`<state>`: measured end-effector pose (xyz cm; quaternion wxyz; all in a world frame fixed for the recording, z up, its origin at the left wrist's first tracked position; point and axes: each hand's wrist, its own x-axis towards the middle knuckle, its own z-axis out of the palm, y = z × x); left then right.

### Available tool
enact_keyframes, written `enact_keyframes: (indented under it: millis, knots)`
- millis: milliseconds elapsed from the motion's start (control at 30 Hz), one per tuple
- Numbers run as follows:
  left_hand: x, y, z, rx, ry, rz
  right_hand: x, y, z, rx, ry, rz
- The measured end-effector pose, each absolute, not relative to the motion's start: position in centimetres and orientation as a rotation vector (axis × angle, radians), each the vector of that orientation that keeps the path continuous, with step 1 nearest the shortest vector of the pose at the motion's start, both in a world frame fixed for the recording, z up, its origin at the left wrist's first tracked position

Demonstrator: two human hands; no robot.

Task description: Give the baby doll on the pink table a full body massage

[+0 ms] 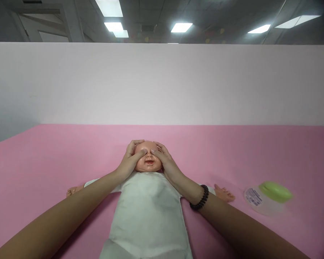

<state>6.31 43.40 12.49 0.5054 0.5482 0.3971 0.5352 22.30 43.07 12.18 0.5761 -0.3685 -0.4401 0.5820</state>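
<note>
A baby doll (151, 212) lies on its back, its head (148, 167) away from me and its white cloth body towards me. My left hand (128, 160) cups the head's left side, its thumb lying across the eye. Against the other side rests my right hand (168, 160), its thumb over the other eye and its fingers curled round the head. Both thumb tips come close to the doll's nose. The mouth and chin show between my hands. A dark beaded bracelet (199, 198) circles my right wrist. My forearms cross over the doll's outstretched arms.
Pink padding (56, 158) covers the surface under the doll. To the right lies a clear bottle (253, 197) with a green cap (275, 191) and a printed label. A white wall panel (162, 82) rises along the far edge.
</note>
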Motion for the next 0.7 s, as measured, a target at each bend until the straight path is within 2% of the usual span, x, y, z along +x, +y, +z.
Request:
enact_keyframes:
  millis: [700]
  knots:
    - [6.5, 43.9, 12.3, 1.327, 1.020, 1.358, 22.2, 44.4, 10.8, -0.821, -0.905, 1.403]
